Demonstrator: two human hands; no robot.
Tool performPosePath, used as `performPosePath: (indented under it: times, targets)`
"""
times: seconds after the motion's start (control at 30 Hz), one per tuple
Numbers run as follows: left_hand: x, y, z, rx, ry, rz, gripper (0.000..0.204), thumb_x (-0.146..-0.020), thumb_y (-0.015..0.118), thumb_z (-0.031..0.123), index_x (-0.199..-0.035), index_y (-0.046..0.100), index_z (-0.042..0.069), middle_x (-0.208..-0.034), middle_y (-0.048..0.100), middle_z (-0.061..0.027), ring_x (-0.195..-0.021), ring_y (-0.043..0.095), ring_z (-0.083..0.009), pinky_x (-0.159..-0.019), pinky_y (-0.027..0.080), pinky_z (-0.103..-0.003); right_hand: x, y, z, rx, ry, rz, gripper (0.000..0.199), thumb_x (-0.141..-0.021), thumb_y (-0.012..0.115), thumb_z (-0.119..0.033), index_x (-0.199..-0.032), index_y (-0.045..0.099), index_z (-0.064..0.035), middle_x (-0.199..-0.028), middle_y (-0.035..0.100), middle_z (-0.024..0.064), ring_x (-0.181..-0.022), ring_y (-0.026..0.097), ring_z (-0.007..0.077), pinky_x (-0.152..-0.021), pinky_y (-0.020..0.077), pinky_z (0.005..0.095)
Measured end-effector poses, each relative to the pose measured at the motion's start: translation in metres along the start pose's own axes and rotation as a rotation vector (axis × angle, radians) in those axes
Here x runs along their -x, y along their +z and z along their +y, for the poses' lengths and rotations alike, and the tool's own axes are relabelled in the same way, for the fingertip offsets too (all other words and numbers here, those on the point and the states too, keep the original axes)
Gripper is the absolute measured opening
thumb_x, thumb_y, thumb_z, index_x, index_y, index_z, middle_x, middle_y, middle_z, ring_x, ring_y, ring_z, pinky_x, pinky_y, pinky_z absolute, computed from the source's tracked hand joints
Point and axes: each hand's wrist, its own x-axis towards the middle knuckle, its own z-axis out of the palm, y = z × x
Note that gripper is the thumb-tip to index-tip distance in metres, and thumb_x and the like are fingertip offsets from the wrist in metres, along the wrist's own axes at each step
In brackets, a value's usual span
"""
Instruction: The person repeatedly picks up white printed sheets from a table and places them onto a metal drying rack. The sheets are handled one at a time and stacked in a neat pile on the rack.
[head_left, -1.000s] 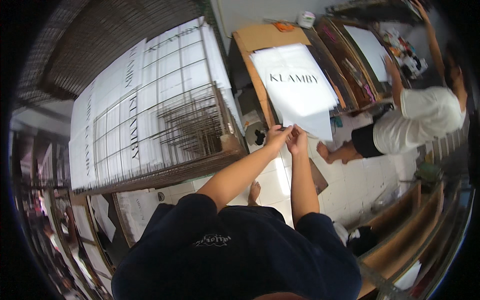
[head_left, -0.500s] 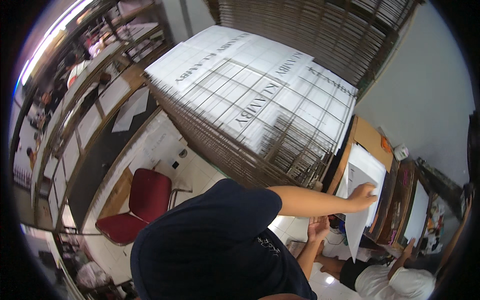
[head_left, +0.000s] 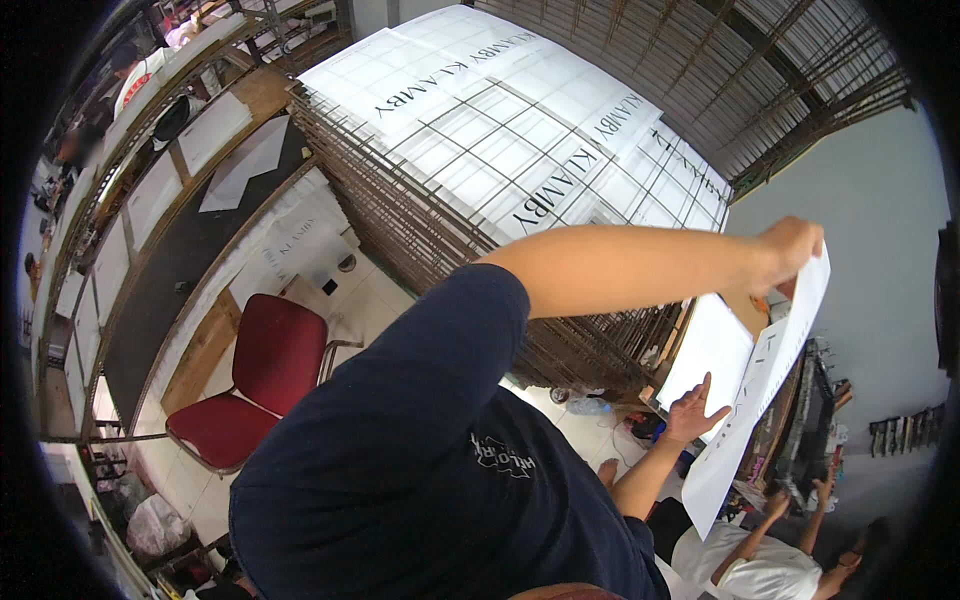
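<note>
We see fairly even, moderate light that falls brightest on the white sheets (head_left: pixel 400 75) over the rack and nearly washes out the sheet on the table (head_left: pixel 708 350), while the navy shirt (head_left: pixel 380 430) sinks toward black and shadow gathers between the rack's layers (head_left: pixel 400 210). We find the left hand (head_left: pixel 785 255) and the print on the lifted sheet (head_left: pixel 770 385) slightly blurred. Toward the rim, our fisheye view bends the dark tabletop (head_left: pixel 175 270) into an arc, softens far-left detail, and fades to black corners.
</note>
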Motion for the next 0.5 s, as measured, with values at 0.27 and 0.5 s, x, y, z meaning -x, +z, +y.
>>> performPosePath:
  times: [0.27, 0.5]
  targets:
    - [0.041, -0.129, 0.095, 0.242, 0.024, -0.074, 0.031, -0.073, 0.045, 0.020, -0.092, 0.052, -0.004, -0.091, 0.057, -0.0182, -0.084, 0.055, -0.0282, -0.080, 0.042, -0.038, -0.072, 0.127, 0.078, 0.288, -0.294, 0.249, 0.064, -0.087, 0.040, -0.044, -0.133, 0.031, -0.0011, -0.110, 0.056, 0.0235, -0.096, 0.059, 0.0292, -0.078, 0.0500, 0.0376]
    - [0.065, -0.277, 0.170, 0.003, 0.037, -0.079, 0.028, -0.073, 0.049, 0.021, -0.088, 0.056, -0.002, -0.089, 0.059, -0.0143, -0.085, 0.057, -0.0244, -0.080, 0.043, -0.036, -0.132, 0.218, 0.217, 0.617, -0.331, 0.671, 0.050, -0.089, 0.042, -0.028, -0.129, 0.037, 0.0017, -0.111, 0.056, 0.0201, -0.098, 0.058, 0.0270, -0.079, 0.0491, 0.0365]
